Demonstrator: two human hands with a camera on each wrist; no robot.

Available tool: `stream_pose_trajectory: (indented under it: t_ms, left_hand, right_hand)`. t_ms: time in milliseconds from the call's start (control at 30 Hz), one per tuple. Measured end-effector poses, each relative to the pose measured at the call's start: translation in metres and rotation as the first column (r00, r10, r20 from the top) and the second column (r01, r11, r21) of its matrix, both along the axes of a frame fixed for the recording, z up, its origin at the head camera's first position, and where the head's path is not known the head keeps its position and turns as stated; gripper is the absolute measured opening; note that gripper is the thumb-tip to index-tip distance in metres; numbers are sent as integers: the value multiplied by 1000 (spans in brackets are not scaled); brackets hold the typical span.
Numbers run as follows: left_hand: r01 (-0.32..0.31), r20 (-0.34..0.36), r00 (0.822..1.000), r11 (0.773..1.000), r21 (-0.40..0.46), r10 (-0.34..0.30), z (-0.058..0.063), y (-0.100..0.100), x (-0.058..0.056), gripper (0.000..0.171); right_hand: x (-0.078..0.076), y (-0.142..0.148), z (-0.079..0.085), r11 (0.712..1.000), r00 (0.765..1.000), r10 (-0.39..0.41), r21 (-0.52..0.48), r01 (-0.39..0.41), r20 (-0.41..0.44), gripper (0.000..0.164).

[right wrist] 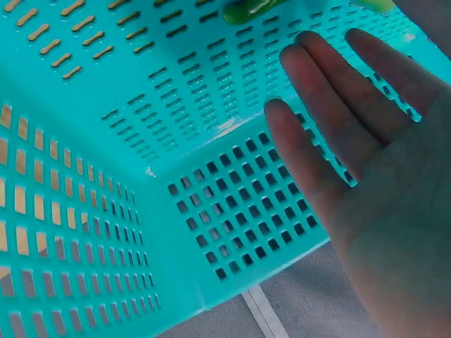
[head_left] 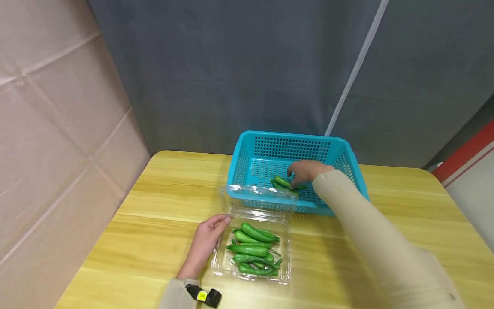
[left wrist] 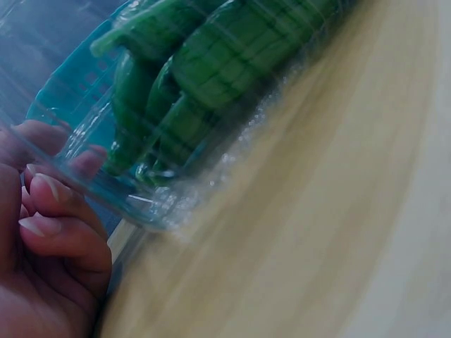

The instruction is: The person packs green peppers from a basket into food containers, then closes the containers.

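Observation:
In the head view a clear plastic clamshell container point(head_left: 283, 274) lies with its lid raised against the blue basket. Several green peppers point(head_left: 252, 250) are heaped inside it. My left hand point(head_left: 206, 236) pinches its left edge near the hinge; the left wrist view shows the fingers point(left wrist: 67, 239) curled at the clear wall. Inside the basket point(head_left: 293, 136), my right hand point(head_left: 308, 171) reaches down beside a few loose green peppers point(head_left: 282, 182). Its fingers point(right wrist: 310, 77) look straight in the right wrist view, with a pepper point(right wrist: 250, 10) partly visible beyond them.
The basket has perforated walls and stands at the back of the wooden table point(head_left: 170, 193), near a grey curtain point(head_left: 231, 77). A pinkish covered wall point(head_left: 58, 150) borders the left side. The container's raised lid point(head_left: 262, 197) overlaps the basket's front rim.

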State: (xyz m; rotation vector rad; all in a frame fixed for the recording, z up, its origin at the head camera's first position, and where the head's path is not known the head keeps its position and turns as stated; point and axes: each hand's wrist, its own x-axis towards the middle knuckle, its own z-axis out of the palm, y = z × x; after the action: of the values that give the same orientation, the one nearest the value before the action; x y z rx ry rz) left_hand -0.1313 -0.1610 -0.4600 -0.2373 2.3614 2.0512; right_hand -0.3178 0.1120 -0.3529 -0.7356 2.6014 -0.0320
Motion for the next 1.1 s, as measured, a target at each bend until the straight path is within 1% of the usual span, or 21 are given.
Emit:
stream_pose_trajectory:
  t_ms: [300, 533, 833, 900, 967, 1000, 1033, 1100]
  left_hand:
    - [-1, 8, 1000, 1000, 6, 1, -1, 1, 2, 35]
    - [13, 5, 1000, 1000, 0, -13, -4, 3, 1, 36]
    - [3, 2, 1000, 1000, -10, -3, -2, 1, 0, 37]
    - [-2, 2, 1000, 1000, -9, 2, -2, 0, 0, 37]
    - [-8, -3, 1000, 1000, -12, 8, -2, 0, -1, 37]
    - [-11, -7, 1000, 1000, -14, 10, -2, 0, -1, 37]
    - [-8, -10, 1000, 1000, -18, 8, -2, 0, -2, 37]
    - [-4, -18, 1000, 1000, -28, 4, -2, 0, -2, 37]
  right_hand:
    - [-3, -2, -8, 1000, 999, 19, -7, -18, 32, 48]
    - [-5, 1, -14, 999, 998, 42, -6, -42, 47, 42]
    - [-5, -4, -13, 999, 994, 29, -20, -27, 106, 33]
    - [-5, -6, -14, 1000, 994, 20, -15, -19, 107, 29]
    - [-6, -7, -15, 1000, 992, 12, -11, -11, 124, 13]
    - [-7, -8, -15, 1000, 992, 8, -8, -7, 128, 8]
    - [-8, -7, -16, 1000, 992, 4, -9, -3, 125, 9]
    - [-9, -7, -17, 1000, 992, -1, -7, 2, 128, 20]
